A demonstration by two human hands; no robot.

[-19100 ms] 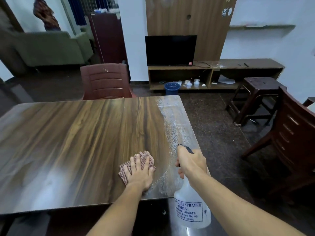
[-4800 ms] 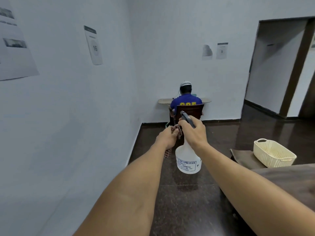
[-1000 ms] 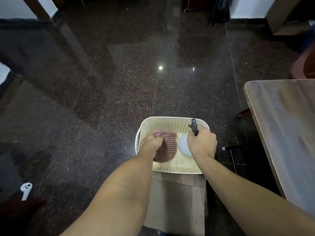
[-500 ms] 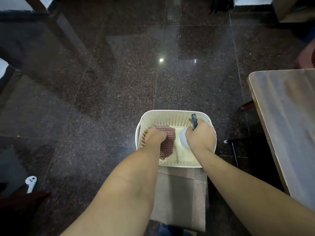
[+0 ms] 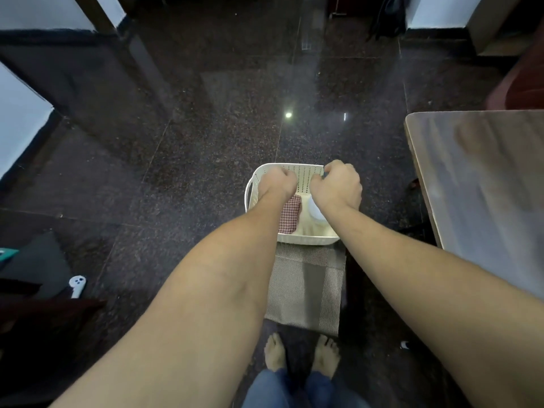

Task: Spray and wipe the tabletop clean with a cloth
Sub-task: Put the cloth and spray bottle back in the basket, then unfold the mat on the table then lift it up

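Observation:
A cream perforated basket [image 5: 306, 172] stands on a striped mat on the floor. The red-checked cloth [image 5: 290, 214] lies inside it, below my left wrist. My left hand [image 5: 278, 182] hovers over the basket's far left part, fingers curled, holding nothing. The white spray bottle [image 5: 314, 210] stands in the basket's right half, mostly hidden. My right hand [image 5: 337, 185] is curled over its top, where a dark bit of the nozzle shows. The wooden tabletop [image 5: 482, 184] fills the right side.
Dark polished stone floor surrounds the basket. The striped mat [image 5: 306, 290] reaches back to my bare feet [image 5: 300, 356]. A white controller [image 5: 77, 285] lies on the floor at the left, near a dark mat. White walls rise at the far left and top.
My left hand has let go of the cloth, which now lies in the basket, and moved toward the far rim. My right hand shifted the same way, over the bottle's top.

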